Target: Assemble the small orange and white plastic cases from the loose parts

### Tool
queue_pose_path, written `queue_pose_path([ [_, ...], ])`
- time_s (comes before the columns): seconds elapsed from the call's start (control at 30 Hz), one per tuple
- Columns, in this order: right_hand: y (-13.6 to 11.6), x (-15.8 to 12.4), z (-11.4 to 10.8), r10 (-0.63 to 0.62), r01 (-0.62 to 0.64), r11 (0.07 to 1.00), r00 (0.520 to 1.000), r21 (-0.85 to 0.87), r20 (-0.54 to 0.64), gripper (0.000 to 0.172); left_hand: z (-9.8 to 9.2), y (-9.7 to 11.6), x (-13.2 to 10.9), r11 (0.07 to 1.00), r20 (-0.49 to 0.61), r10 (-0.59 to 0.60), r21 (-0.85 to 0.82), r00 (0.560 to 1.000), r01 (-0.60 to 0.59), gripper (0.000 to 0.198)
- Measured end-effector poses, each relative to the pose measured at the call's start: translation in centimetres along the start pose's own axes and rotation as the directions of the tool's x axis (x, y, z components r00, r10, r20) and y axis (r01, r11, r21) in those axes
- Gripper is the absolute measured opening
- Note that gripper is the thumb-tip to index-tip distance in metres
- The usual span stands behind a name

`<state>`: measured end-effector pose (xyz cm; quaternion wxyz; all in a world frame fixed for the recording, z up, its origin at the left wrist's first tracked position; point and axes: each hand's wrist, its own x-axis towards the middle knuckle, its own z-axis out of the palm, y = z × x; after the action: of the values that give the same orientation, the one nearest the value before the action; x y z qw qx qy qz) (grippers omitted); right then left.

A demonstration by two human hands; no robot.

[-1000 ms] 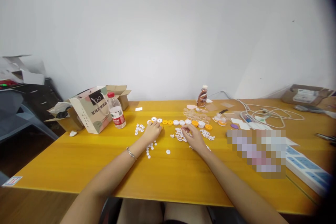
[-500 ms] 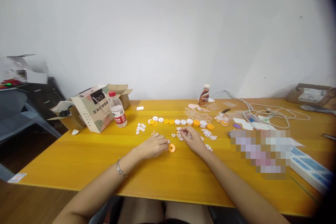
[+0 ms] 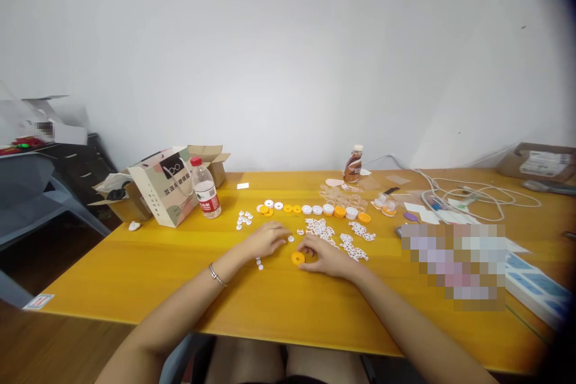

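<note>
A flat orange disc (image 3: 297,258) with a hole in its middle lies on the table before me. My right hand (image 3: 324,257) has thumb and forefinger on the disc's opposite edges. To the left, my left hand (image 3: 266,240) hovers low with fingers loosely extended and apart. Just past its fingertips rests a small round white piece (image 3: 291,239). Several similar white pieces (image 3: 243,219) sit in a cluster farther left, and a few white pieces (image 3: 260,263) lie below my left wrist. Perforated white pieces (image 3: 319,227) spread beyond my right hand.
Behind the hands runs a row of white and orange round discs (image 3: 317,210). A water bottle (image 3: 206,189) and paper bag (image 3: 164,189) stand at left. A brown drink bottle (image 3: 353,165), clear plastic tray (image 3: 341,197) and white cable (image 3: 477,192) are farther back.
My right hand has come back toward me from the perforated white pieces to the orange disc. My left hand has shifted slightly up, away from the disc, uncovering small white pieces.
</note>
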<state>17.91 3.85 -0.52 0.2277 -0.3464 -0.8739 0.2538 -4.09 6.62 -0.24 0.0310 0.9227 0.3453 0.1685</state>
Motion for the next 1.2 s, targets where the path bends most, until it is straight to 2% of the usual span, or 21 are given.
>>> queue_pose_path([
  [0.1,0.5,0.3,0.2,0.021,-0.020,0.999,0.999,0.037,-0.035,0.020,0.9,0.8,0.5,1.000,0.016,0.007,-0.027,1.000,-0.006,0.022],
  [0.2,0.9,0.8,0.4,0.069,-0.059,0.996,0.980,0.061,-0.187,0.020,0.7,0.6,0.5,0.999,-0.020,-0.002,-0.050,1.000,0.001,0.021],
  [0.3,1.2,1.2,0.3,0.093,-0.087,0.996,0.938,0.031,-0.334,0.020,-0.2,-0.5,-0.1,0.996,-0.112,-0.065,-0.074,0.992,0.057,0.021],
  [0.4,1.6,1.3,0.1,0.131,-0.126,0.991,0.907,0.039,-0.399,0.022,-1.2,-2.2,-0.9,0.985,-0.209,-0.150,-0.113,0.966,0.128,0.021],
  [0.47,1.9,1.2,0.0,0.160,-0.148,0.987,0.907,0.060,-0.391,0.024,-1.9,-3.1,-1.5,0.976,-0.243,-0.197,-0.142,0.950,0.166,0.021],
  [0.63,2.4,0.9,0.4,0.153,-0.157,0.988,0.949,0.008,-0.276,0.018,-3.1,-4.9,-2.4,0.955,-0.265,-0.283,-0.170,0.922,0.244,0.023],
  [0.7,2.4,0.9,0.7,0.154,-0.164,0.986,0.958,-0.021,-0.241,0.016,-3.2,-5.3,-2.6,0.953,-0.218,-0.291,-0.148,0.931,0.263,0.023],
  [0.77,2.5,0.9,0.9,0.151,-0.164,0.986,0.962,-0.042,-0.227,0.015,-3.1,-5.6,-2.8,0.962,-0.123,-0.268,-0.083,0.956,0.259,0.021],
  [0.83,2.5,0.9,1.0,0.133,-0.149,0.987,0.966,-0.055,-0.223,0.014,-2.9,-5.6,-2.8,0.972,-0.035,-0.235,-0.004,0.971,0.235,0.020],
  [0.9,2.5,0.9,1.0,0.111,-0.128,0.990,0.969,-0.063,-0.221,0.012,-2.7,-5.4,-2.7,0.976,0.002,-0.211,0.055,0.977,0.211,0.019],
  [1.2,1.7,0.9,1.0,0.096,-0.103,0.994,0.973,-0.027,-0.210,0.010,-1.3,-4.2,-2.1,0.942,-0.016,-0.185,0.281,0.983,0.182,0.022],
])
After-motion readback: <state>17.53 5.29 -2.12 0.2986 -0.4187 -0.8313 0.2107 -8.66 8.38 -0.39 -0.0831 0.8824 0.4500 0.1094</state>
